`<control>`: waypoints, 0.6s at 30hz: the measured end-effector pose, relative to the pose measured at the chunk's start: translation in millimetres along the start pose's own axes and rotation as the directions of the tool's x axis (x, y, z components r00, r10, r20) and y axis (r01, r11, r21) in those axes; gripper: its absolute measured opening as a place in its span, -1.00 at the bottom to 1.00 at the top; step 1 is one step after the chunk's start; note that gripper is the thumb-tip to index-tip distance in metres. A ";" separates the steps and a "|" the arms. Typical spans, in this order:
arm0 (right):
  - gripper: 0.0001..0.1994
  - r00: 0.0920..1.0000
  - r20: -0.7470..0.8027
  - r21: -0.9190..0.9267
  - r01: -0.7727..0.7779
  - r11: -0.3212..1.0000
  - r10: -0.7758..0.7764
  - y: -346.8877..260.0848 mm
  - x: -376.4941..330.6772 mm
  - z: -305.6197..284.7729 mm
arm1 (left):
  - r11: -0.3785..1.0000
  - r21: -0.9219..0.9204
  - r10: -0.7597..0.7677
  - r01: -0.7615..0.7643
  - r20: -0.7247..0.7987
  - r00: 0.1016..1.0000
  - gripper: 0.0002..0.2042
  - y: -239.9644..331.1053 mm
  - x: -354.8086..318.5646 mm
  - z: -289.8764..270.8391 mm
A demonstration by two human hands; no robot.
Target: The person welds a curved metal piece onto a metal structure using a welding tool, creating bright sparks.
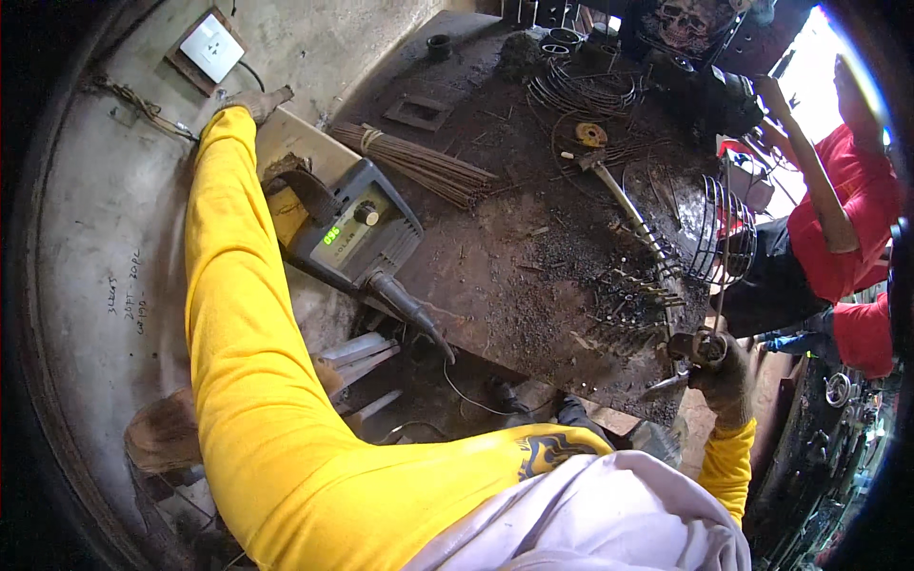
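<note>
My left hand (255, 103), in a dirty work glove, reaches far forward at the wall, just below a white wall socket (211, 48). It lies at the top edge of a beige panel behind a welding machine (354, 224), with a finger stretched out to the right. The machine has a green lit display, a round knob and a thick cable plug (405, 300) at its front. My right hand (725, 381), gloved too, is closed at the table's right edge around a dark tool (703, 348). A thin upright rod (727, 228) rises from it; the grip is partly hidden.
On the dirty metal table (495, 285) lie a bundle of thin rods (419, 167), coiled wire (586, 95), a yellow disc (590, 134), a long bar (628, 209) and scattered metal bits. A round wire cage (721, 233) stands at right. Beyond it is a person in red (847, 200).
</note>
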State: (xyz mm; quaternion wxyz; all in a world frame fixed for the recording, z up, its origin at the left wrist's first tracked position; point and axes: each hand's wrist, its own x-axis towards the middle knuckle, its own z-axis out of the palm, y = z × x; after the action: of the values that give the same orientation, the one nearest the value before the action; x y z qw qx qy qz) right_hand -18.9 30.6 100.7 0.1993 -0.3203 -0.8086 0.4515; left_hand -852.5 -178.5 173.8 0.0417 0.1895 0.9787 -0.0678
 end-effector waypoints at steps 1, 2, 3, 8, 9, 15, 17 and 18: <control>-0.39 0.998 0.018 -0.057 0.053 0.997 -0.052 -2.7 1.2 -0.4 | 1.000 -0.001 -0.007 0.007 0.002 1.000 0.13 -0.6 2.1 1.1; -0.39 0.999 0.037 -0.097 0.036 0.995 -0.032 -5.4 2.2 -0.8 | 0.999 -0.035 0.013 -0.012 0.036 0.999 0.12 -1.7 3.9 1.2; -0.38 0.998 0.054 -0.148 0.044 0.988 -0.036 -8.0 3.1 -1.2 | 1.000 -0.009 0.011 -0.011 0.037 0.999 0.12 -1.4 5.1 1.6; -0.38 0.998 0.054 -0.205 0.029 0.978 -0.018 -15.1 5.3 1.4 | 1.000 0.001 -0.015 0.015 0.022 1.000 0.05 4.8 -0.8 -0.6; -0.38 0.997 0.065 -0.227 -0.015 0.974 0.031 -15.8 4.5 1.1 | 1.000 0.011 -0.016 0.016 0.025 1.000 0.04 7.0 -3.1 -1.5; -0.31 0.998 0.056 -0.164 0.030 0.986 -0.021 -10.1 0.5 2.4 | 0.999 -0.041 0.010 -0.003 0.173 0.985 0.11 9.5 -10.2 -9.1; -0.30 0.997 0.049 -0.177 0.064 0.982 -0.057 -6.4 0.0 4.2 | 0.998 -0.001 -0.066 0.066 0.078 0.995 0.13 10.1 -13.2 -9.4; -0.30 0.996 0.053 -0.187 0.076 0.979 -0.067 -5.2 -0.4 3.3 | 0.996 0.013 -0.094 0.093 0.057 0.994 0.14 11.0 -15.7 -8.4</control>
State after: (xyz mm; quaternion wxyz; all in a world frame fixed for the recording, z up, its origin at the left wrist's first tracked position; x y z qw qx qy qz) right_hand -22.4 26.3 103.5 0.1653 -0.2979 -0.8633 0.3724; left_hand -834.3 -172.9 182.4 0.0655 0.1416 0.9845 -0.0800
